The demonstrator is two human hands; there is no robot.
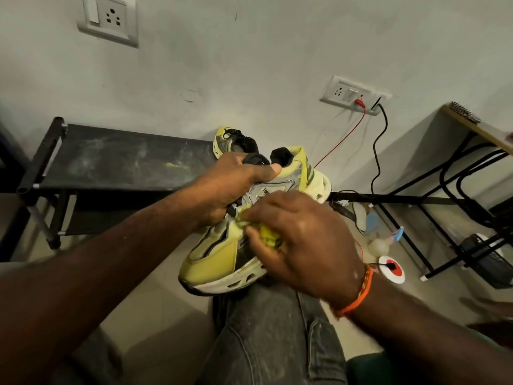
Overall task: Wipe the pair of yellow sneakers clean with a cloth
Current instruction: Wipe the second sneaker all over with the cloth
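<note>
A yellow sneaker (219,257) with a white sole rests toe-down on my knee in the middle of the view. My left hand (230,187) grips it at the collar and laces, fingers curled into the opening. My right hand (297,240) holds a bunched yellow cloth (268,236) and presses it against the sneaker's side panel. The second yellow sneaker (226,141) stands behind on the black rack, mostly hidden by my left hand and the held shoe.
A low black shoe rack (111,159) runs along the white wall at left. Red and black cables (374,151) hang from a wall socket. A black-framed table (472,168) stands at right, with small items and a red-white disc (392,269) on the floor.
</note>
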